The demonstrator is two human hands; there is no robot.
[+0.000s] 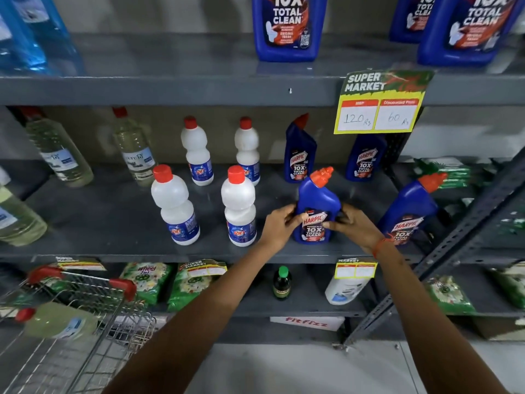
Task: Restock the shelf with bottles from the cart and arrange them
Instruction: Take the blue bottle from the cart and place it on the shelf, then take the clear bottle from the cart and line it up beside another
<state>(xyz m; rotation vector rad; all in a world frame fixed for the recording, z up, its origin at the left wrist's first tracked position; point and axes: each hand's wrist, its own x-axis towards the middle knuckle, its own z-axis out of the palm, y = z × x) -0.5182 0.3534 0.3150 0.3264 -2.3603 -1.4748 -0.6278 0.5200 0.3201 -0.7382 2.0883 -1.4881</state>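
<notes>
Gripping a blue Harpic bottle (pixel 316 207) at the shelf's (pixel 113 220) front edge, my left hand (pixel 279 224) and right hand (pixel 353 224) press its 2 sides, squaring it upright. Beside it stand 4 white bottles (pixel 174 204), with 3 more Harpic behind and right. The cart (pixel 85 317) holds at least 1 pale bottle (pixel 61 321), so I judge restocking partly done.

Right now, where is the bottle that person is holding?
In the head view, the blue Harpic bottle stands at the middle shelf's front edge, right of centre, between both hands, with a white bottle to its left.
</notes>
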